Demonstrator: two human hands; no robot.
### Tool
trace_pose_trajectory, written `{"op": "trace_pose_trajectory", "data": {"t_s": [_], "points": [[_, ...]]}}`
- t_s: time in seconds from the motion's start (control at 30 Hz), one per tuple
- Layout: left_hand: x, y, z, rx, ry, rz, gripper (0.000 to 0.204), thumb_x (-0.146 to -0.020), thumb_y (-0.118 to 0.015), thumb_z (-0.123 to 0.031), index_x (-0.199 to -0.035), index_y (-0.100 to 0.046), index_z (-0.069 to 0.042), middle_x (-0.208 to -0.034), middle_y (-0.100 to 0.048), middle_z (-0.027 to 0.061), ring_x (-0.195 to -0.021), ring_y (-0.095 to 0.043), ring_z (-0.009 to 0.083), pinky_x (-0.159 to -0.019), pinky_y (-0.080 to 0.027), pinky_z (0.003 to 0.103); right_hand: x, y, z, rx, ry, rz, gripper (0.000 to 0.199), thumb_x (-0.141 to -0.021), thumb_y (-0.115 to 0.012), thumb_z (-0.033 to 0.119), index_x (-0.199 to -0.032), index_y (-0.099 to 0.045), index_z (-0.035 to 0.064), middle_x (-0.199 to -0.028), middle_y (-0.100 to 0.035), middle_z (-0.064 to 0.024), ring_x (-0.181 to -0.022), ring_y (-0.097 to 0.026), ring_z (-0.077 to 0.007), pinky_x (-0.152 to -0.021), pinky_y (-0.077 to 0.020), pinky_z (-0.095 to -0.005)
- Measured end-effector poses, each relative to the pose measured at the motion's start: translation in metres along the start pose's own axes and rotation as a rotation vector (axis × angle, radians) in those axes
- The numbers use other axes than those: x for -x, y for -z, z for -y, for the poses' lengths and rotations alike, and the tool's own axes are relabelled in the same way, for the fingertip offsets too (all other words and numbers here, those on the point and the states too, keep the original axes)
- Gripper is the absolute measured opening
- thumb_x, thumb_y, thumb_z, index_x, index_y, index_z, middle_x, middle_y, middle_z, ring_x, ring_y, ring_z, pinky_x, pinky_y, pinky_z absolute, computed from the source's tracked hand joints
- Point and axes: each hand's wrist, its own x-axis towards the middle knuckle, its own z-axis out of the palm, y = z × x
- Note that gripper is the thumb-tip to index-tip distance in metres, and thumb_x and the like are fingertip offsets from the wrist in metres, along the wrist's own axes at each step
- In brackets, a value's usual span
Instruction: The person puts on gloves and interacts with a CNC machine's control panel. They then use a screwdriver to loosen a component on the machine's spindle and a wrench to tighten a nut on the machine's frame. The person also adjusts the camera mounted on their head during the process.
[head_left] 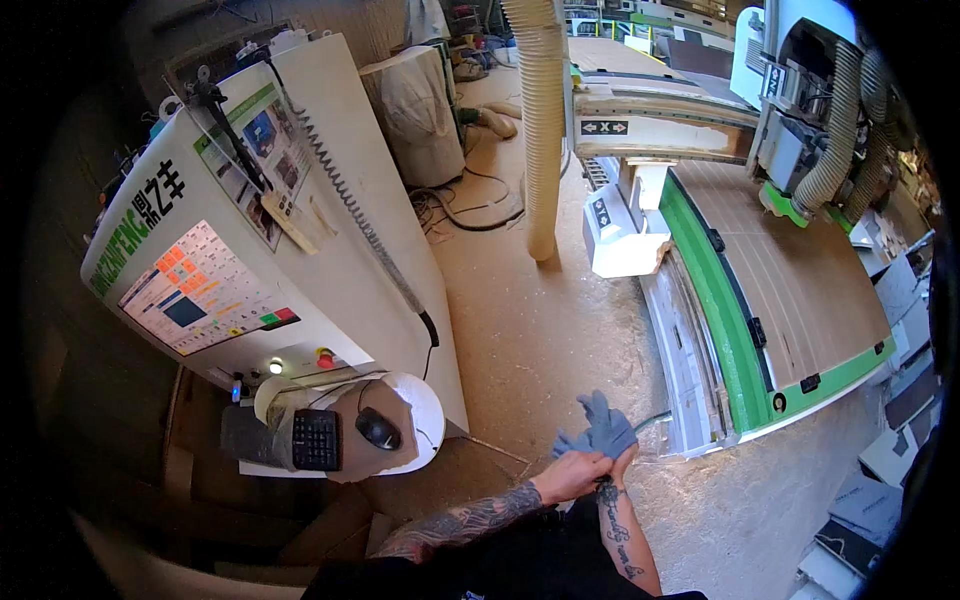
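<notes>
Grey glove (603,428) — right hand (622,462) inside, left hand (572,476) pinching its cuff.

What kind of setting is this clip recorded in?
Most likely a woodworking shop with a large routing machine. A flat machine bed with a green edge, a ribbed dust hose, a white control console and a sawdust-covered floor show it. The left hand pulls a grey glove onto the right.

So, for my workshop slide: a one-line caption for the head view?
Left hand pulls a grey work glove onto the right hand beside a CNC router table.
</notes>
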Motion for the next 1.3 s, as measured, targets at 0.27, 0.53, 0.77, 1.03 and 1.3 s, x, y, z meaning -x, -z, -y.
{"op": "trace_pose_trajectory", "data": {"t_s": [0.27,0.53,0.77,1.03,1.3], "points": [[-0.01,-0.009,-0.006,0.046,-0.066,0.075,0.024,-0.079,-0.07,-0.004,-0.097,-0.053,-0.005,-0.091,-0.06,0.0173,-0.084,-0.065,0.0432,-0.071,-0.052,0.052,-0.009,-0.045,0.052,-0.123,-0.187,0.064,0.042,-0.108,-0.046,0.041,-0.1,-0.068,0.0071,-0.083,-0.069,-0.008,-0.079,-0.064,-0.0201,-0.075,-0.0519,-0.0365],[-0.018,-0.013,-0.023,0.023,-0.129,0.185,0.027,-0.078,-0.072,-0.006,-0.099,-0.055,-0.005,-0.092,-0.059,0.0161,-0.085,-0.065,0.042,-0.071,-0.053,0.05,-0.019,-0.045,0.081,-0.323,-0.332,0.027,0.043,-0.107,-0.048,0.044,-0.093,-0.068,0.0082,-0.077,-0.067,-0.0067,-0.071,-0.062,-0.0195,-0.071,-0.0517,-0.0371],[-0.025,-0.01,-0.02,0.215,-0.126,0.017,0.019,-0.077,-0.07,-0.001,-0.091,-0.057,-0.004,-0.089,-0.062,0.0176,-0.083,-0.065,0.0393,-0.072,-0.054,0.044,-0.027,-0.047,0.084,-0.404,-0.288,-0.202,0.045,-0.106,-0.049,0.046,-0.088,-0.068,0.0092,-0.072,-0.066,-0.0055,-0.064,-0.06,-0.019,-0.068,-0.0515,-0.0376],[-0.018,0.029,0.035,1.16,0.66,-0.412,0.024,-0.103,-0.065,-0.029,-0.094,-0.058,-0.008,-0.086,-0.057,-0.002,-0.077,-0.053,0.0093,-0.069,-0.046,0.028,-0.004,-0.052,0.127,0.625,-0.228,0.286,0.063,-0.108,-0.045,0.048,-0.061,-0.057,0.0093,-0.055,-0.055,-0.0042,-0.047,-0.051,-0.0146,-0.048,-0.041,-0.0293],[-0.014,0.043,0.028,1.252,0.554,-0.103,0.009,-0.102,-0.059,-0.011,-0.11,-0.057,-0.007,-0.099,-0.061,0.0007,-0.092,-0.061,0.0108,-0.083,-0.052,0.03,0.024,-0.081,0.13,0.818,-0.315,0.444,0.06,-0.106,-0.051,0.052,-0.075,-0.068,0.0036,-0.062,-0.063,-0.0047,-0.054,-0.058,-0.0117,-0.05,-0.0456,-0.0267]]}}
